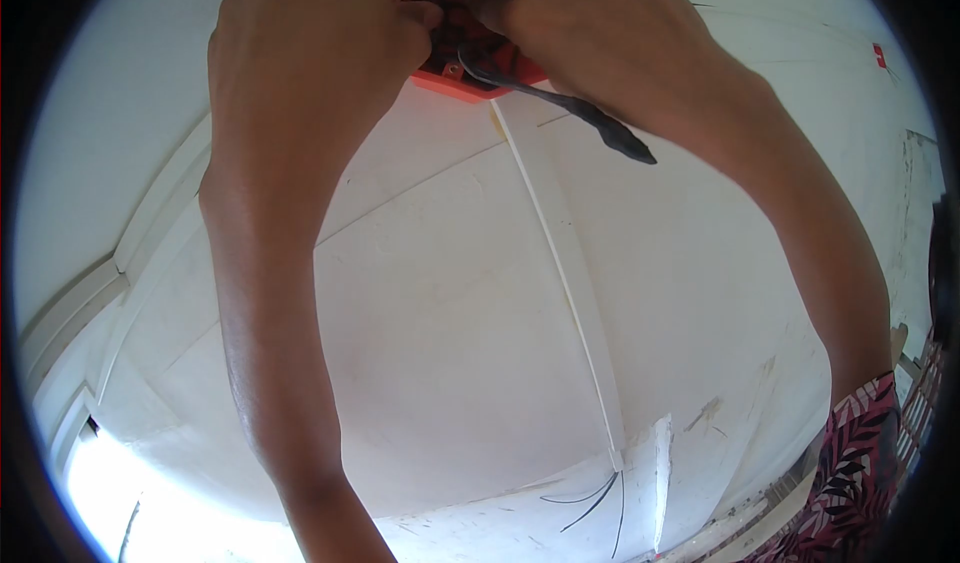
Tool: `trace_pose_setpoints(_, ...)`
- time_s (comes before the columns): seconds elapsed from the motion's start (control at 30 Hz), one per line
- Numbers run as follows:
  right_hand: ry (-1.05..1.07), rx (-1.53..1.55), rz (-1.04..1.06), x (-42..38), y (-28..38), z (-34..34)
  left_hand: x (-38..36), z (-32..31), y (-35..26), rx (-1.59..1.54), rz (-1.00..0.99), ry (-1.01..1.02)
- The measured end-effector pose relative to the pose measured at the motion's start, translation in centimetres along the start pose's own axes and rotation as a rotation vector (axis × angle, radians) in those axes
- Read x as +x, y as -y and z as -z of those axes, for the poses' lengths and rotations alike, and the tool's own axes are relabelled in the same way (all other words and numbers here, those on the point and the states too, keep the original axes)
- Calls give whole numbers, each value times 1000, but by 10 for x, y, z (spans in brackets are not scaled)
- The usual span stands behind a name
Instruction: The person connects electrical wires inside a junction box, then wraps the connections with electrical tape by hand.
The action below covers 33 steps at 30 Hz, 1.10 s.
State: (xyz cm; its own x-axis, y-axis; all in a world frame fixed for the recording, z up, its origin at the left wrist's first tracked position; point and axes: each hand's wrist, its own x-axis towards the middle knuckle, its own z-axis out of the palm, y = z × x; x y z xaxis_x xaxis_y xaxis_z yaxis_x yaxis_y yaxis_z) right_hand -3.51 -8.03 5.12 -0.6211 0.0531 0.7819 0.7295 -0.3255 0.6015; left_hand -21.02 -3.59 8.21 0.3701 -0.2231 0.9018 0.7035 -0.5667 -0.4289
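Both my hands are raised to an orange-red box (448, 88), which looks like an electrical wall box, at the top edge of the head view. My left hand (345, 23) is closed at the box's left side, its fingers curled inward. At the right side, my right hand (570, 33) is also closed, thumb and fingers bent over the dark inside. What either hand pinches is hidden. A black cable (605, 128) with a thick, wrapped-looking end hangs out over the box's rim, below my right hand.
White panels (440, 313) with a narrow white trunking strip (560, 253) spread behind my arms. Loose dark wires (600, 498) stick out at the strip's far end. Bright light (150, 503) comes in at lower left. A small red item (879, 56) is at upper right.
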Motion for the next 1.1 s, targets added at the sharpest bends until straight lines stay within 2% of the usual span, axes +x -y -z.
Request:
trace_pose_setpoints(0.03,-71,23,27,-4,-5,-2,-1,-1,-7,-25,32,-18)
trace_pose_setpoints(0.13,-30,220,88,-27,-12,0,-9,3,-35,123,15,-1)
trace_pose_setpoints(0.17,-135,533,-57,-38,-7,4,-10,2,-38,175,11,5)
trace_pose_setpoints(0.2,-238,845,-202,-42,-3,9,-5,-4,-32,212,11,-84)
trace_pose_setpoints(0.27,-205,796,-140,-47,6,24,4,-1,-23,249,13,-174)
trace_pose_setpoints(0.37,-197,607,-37,-50,9,18,14,6,-9,153,-10,15)
trace_pose_setpoints(0.43,-365,369,-57,-43,0,6,24,-5,15,30,-89,25)
trace_pose_setpoints(0.5,-423,354,-116,-34,-3,1,24,-5,22,31,-164,-21)
trace_pose_setpoints(0.57,-175,220,-192,-25,-4,10,25,-3,23,31,-239,-65)
trace_pose_setpoints(0.6,-176,221,-192,-18,1,13,28,1,21,6,-183,20)
trace_pose_setpoints(0.63,-74,282,-361,-9,9,16,30,3,21,-19,-125,107)
trace_pose_setpoints(0.7,37,347,-532,0,14,17,33,4,23,-30,-131,136)
trace_pose_setpoints(0.77,9,123,-247,3,12,15,31,3,24,-42,-139,160)
trace_pose_setpoints(0.97,-1,74,-111,-18,3,19,10,-12,21,-202,-150,88)
trace_pose_setpoints(1.03,35,63,-137,-22,6,19,7,-13,21,-309,-78,170)
trace_pose_setpoints(1.1,72,46,-163,-29,7,21,4,-17,21,-328,-75,169)
